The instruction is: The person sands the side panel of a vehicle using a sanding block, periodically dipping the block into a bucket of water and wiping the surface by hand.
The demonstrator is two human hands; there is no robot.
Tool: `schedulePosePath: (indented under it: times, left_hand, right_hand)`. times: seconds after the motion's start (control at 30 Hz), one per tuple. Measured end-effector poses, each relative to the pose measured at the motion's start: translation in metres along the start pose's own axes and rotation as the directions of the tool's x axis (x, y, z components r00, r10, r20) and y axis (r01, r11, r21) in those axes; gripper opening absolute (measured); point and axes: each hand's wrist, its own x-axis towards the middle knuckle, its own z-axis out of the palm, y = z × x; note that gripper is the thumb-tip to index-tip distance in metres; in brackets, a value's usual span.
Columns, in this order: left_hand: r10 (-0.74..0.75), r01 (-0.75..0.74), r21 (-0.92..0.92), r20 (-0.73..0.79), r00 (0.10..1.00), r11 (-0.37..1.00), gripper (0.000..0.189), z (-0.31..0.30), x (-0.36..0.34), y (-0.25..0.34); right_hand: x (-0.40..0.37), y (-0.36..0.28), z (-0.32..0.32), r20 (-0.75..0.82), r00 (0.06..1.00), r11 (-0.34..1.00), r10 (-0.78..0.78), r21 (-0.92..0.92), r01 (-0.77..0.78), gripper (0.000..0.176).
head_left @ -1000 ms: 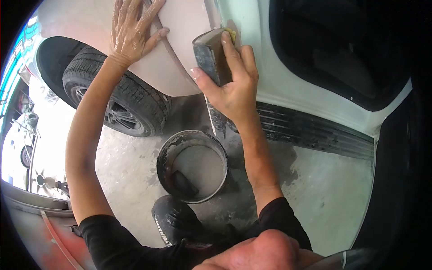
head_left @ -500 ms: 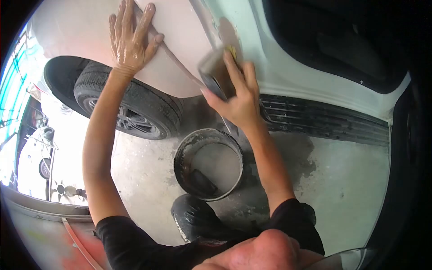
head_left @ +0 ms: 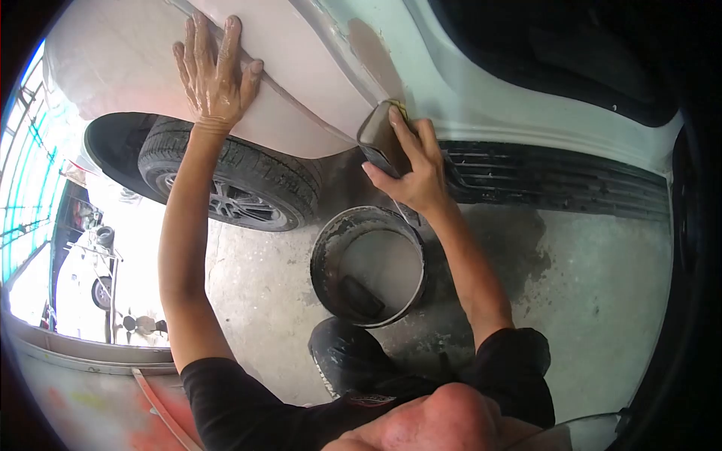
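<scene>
My left hand (head_left: 214,79), wet and smeared, lies flat with fingers spread on the pinkish primed car panel (head_left: 301,86) above the wheel. Closed around a grey-brown sanding block (head_left: 385,139) is my right hand (head_left: 421,169). A bit of yellow shows at the block's upper end. The block is against the lower corner of the panel, beside the open doorway's pale sill. A brown filler-like patch (head_left: 374,54) sits on the pale bodywork above it. The block's working face is hidden.
A bucket (head_left: 320,274) of cloudy water stands on the concrete below, with a dark block (head_left: 362,297) in it. The tyre (head_left: 248,169) is at left, a black ribbed step (head_left: 556,177) at right. Another painted panel (head_left: 90,398) stands at lower left.
My right hand has moved the sanding block down, away from the brown patch to the panel's lower corner. My left hand stays flat on the panel. The view has shifted slightly.
</scene>
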Motion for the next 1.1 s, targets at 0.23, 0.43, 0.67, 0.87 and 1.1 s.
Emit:
schedulePosePath:
  times: [0.23,0.43,0.67,0.87,1.1]
  left_hand:
    - [-0.006,0.007,-0.029,0.024,1.0,1.0,0.068,-0.003,-0.001,-0.002]
    - [-0.01,0.009,0.003,0.022,1.0,1.0,0.068,-0.002,0.001,0.002]
    - [0.012,-0.012,-0.036,0.011,1.0,0.999,0.068,-0.001,0.001,-0.005]
    - [0.04,-0.04,0.007,-0.027,0.999,0.999,0.068,0.002,0.001,0.001]
    - [0.115,-0.114,0.025,-0.035,0.993,0.993,0.072,0.004,0.003,-0.004]
  right_hand:
    - [0.105,-0.059,0.018,-0.103,0.992,0.995,-0.075,-0.073,0.068,0.08]
    - [0.024,-0.008,0.014,-0.062,0.996,0.997,-0.067,0.029,0.069,0.089]
    - [0.1,-0.059,0.021,-0.145,0.986,0.991,-0.087,-0.112,0.071,0.082]
    - [-0.021,-0.001,-0.008,0.024,0.992,0.991,0.125,-0.059,-0.123,0.089]
    - [-0.045,0.027,-0.017,0.024,0.998,0.996,0.063,-0.061,-0.061,0.091]
